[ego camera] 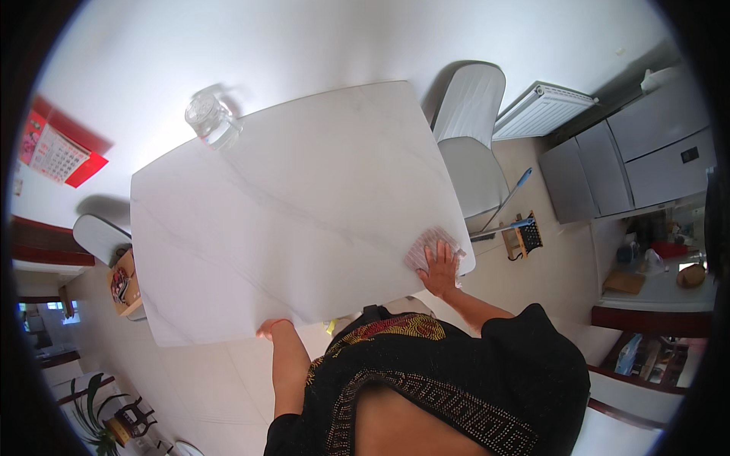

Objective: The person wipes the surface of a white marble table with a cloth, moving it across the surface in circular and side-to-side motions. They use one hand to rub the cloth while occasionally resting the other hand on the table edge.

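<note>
A pale, marble-patterned table (319,199) fills the middle of the head view. Near its right corner, a pinkish striped cloth (421,251) lies under my right hand (442,271), which presses it against the tabletop with fingers spread. The cloth's near end bunches beside my wrist at the right edge. My left hand (267,329) is at the table's near edge, with a thin red band at the wrist; its fingers are mostly hidden. Far from both hands, a clear jug or jar (211,119) with some clear liquid stands by the far left edge, against the wall.
A grey padded chair (470,165) adjoins the right side, with blue-handled cleaning tools (516,191) and a small stool (526,235) beyond. Behind them are a radiator (544,108) and a grey refrigerator (621,159). Another chair (100,236) and a wooden box (125,285) are at left.
</note>
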A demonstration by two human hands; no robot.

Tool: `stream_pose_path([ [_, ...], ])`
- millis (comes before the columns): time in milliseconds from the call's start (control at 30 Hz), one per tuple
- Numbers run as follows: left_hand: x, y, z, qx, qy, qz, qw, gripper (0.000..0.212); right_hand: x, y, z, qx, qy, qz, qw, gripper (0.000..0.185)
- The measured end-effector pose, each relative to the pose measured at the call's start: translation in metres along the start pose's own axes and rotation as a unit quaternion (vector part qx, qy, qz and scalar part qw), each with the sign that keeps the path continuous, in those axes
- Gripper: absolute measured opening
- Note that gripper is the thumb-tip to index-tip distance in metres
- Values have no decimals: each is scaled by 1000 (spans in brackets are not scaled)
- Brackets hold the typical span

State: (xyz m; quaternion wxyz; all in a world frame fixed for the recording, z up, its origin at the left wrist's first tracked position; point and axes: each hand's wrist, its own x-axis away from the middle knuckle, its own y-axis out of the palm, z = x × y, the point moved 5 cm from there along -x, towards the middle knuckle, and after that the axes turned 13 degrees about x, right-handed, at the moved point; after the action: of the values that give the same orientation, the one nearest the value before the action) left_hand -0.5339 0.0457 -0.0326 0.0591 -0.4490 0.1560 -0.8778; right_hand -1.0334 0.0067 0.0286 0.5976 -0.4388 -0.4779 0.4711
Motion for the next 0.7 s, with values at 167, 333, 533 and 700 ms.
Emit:
stream_pose_path([
  [167,6,-4,-5,-31,21,96,995,58,-136,-29,6,-29,39,4,999,71],
  [333,9,0,-4,-34,34,145,988,58,-281,-49,-12,-7,85,-23,996,69],
  [533,9,3,-9,-40,33,184,982,58,-414,-59,-20,-4,93,-2,996,68],
  [700,5,3,-8,-46,33,218,974,58,-493,-66,-24,-18,111,-40,993,67],
])
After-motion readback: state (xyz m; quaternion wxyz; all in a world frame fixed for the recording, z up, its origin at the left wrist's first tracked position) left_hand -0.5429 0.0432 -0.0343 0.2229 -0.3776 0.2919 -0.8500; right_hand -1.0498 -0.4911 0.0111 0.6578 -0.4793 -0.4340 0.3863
